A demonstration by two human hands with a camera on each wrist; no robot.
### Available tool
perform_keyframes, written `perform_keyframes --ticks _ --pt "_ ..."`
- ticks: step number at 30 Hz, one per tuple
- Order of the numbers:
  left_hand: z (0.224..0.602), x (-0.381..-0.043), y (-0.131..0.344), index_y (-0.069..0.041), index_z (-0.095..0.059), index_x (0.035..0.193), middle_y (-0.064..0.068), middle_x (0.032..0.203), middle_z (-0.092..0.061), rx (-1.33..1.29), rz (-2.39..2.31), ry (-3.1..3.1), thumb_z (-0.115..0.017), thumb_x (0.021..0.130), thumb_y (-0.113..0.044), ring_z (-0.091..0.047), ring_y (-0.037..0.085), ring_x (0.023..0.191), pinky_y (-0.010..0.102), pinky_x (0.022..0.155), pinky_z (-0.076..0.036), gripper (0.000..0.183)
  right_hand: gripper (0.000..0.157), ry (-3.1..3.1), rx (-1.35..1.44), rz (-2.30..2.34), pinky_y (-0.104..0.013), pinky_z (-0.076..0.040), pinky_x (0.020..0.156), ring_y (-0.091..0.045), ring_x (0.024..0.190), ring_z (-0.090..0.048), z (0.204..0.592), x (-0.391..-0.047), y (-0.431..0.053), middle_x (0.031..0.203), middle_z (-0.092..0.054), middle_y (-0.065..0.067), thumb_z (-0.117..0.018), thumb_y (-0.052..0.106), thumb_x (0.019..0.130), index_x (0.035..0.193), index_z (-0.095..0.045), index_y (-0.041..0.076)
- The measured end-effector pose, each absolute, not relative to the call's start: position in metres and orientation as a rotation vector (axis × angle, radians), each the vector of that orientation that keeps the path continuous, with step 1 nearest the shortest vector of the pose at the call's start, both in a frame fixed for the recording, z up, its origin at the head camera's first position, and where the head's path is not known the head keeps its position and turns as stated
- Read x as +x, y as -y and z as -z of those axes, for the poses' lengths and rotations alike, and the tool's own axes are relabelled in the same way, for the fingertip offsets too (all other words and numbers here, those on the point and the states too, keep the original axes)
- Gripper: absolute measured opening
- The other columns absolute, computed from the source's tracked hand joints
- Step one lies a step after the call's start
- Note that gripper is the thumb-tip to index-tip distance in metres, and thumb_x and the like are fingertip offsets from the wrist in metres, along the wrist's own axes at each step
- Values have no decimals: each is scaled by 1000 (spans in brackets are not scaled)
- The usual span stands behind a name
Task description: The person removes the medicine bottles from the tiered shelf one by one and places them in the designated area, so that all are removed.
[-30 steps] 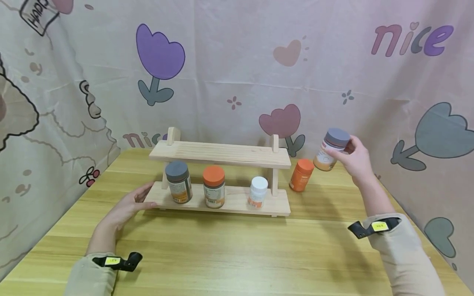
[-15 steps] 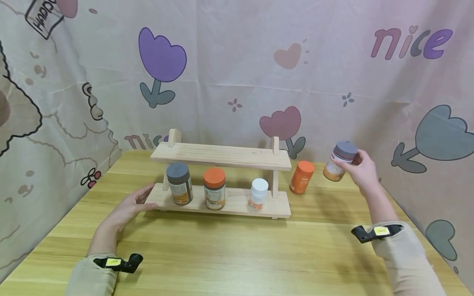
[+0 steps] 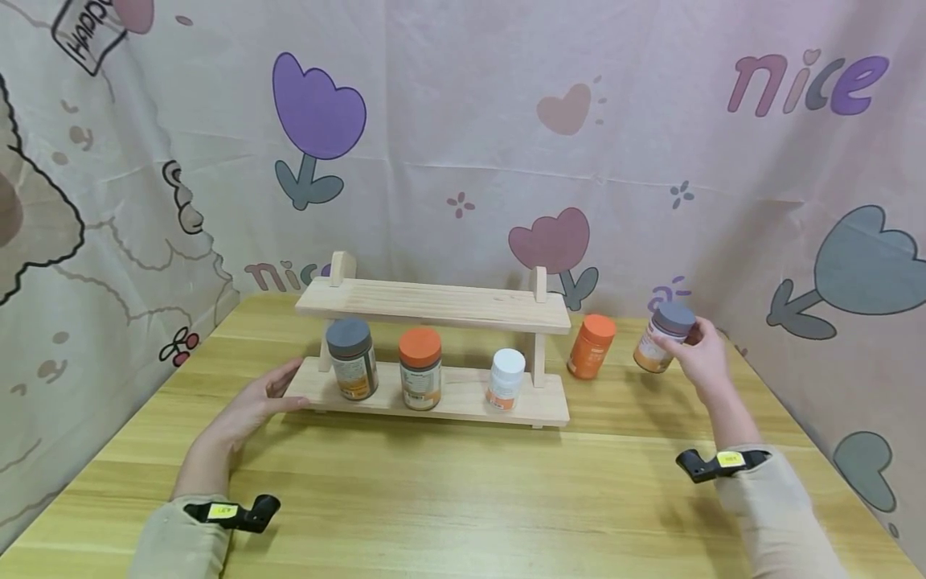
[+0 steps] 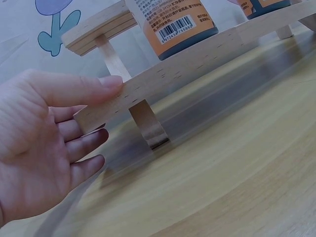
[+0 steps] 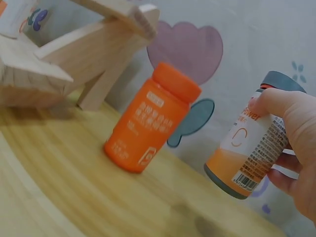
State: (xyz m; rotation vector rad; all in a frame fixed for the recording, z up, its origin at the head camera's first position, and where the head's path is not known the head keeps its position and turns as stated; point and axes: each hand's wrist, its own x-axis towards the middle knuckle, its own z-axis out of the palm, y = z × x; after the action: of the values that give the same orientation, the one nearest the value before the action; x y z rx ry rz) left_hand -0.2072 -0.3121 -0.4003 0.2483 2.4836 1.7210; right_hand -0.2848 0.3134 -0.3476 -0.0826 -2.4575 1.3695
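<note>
At the right of the head view my right hand [image 3: 703,354] grips a supplement bottle with a grey cap [image 3: 664,338], white and orange on its label. In the right wrist view that bottle [image 5: 247,143] seems to hang just above the tabletop, thumb on the near side. Left of it stands an orange bottle [image 3: 592,347], apart from it. My left hand [image 3: 249,406] holds the left end of a two-tier wooden rack [image 3: 463,402], thumb on the lower board. On that board stand a grey-capped jar [image 3: 352,362], an orange-capped jar [image 3: 420,370] and a white bottle [image 3: 506,379].
The rack's upper board [image 3: 434,301] carries nothing. All of this stands on a wooden table [image 3: 463,498]. A printed cloth [image 3: 463,121] hangs behind the table and along its sides.
My right hand has lowered the grey-capped bottle toward the table, moving it slightly right. The left hand stays on the rack, and the other bottles have not moved.
</note>
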Motion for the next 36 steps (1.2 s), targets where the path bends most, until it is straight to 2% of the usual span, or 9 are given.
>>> perform_keyframes --ticks 5,11,19,27,34,36 --pt "401 -207 312 4 -6 147 26 151 -3 244 -1732 -2472 -64 87 -14 -5 43 136 55 106 -10 84 72 2458 -133 -1339 -23 -40 80 -17 99 -43 360 -286 -317 126 -44 -22 -65 27 87 138 -29 -8" --pt "401 -206 313 3 -7 147 26 151 -5 246 -1713 -2488 -63 88 -15 -7 42 136 51 107 -13 84 72 2444 -196 -1389 -33 -41 89 -25 105 -43 370 -288 -318 129 -42 -25 -65 24 87 138 -28 -9" --pt "400 -206 311 5 -7 146 26 151 -4 230 -1732 -2474 -64 87 -14 -6 43 136 56 106 -10 85 75 2434 -242 -1430 -45 -37 99 -33 114 -42 381 -293 -322 131 -41 -26 -67 24 85 140 -26 -7" --pt "399 -206 311 6 -7 146 27 150 -4 237 -1721 -2475 -64 87 -13 -7 44 136 56 106 -11 85 77 2451 -235 -1441 -44 -37 97 -28 111 -41 387 -295 -324 133 -39 -25 -66 27 86 142 -24 -6" --pt "398 -206 311 6 -7 146 27 150 -4 235 -1718 -2477 -64 87 -13 -7 44 136 56 106 -10 84 79 2480 -222 -1465 -49 -33 102 -35 118 -38 384 -292 -325 136 -36 -28 -64 27 88 143 -20 -6" --pt "398 -206 311 6 -7 146 27 150 -4 234 -1716 -2479 -64 87 -14 -7 44 136 56 106 -10 84 78 2491 -208 -1459 -43 -36 99 -32 115 -40 384 -292 -326 135 -37 -29 -64 26 88 143 -20 -7"
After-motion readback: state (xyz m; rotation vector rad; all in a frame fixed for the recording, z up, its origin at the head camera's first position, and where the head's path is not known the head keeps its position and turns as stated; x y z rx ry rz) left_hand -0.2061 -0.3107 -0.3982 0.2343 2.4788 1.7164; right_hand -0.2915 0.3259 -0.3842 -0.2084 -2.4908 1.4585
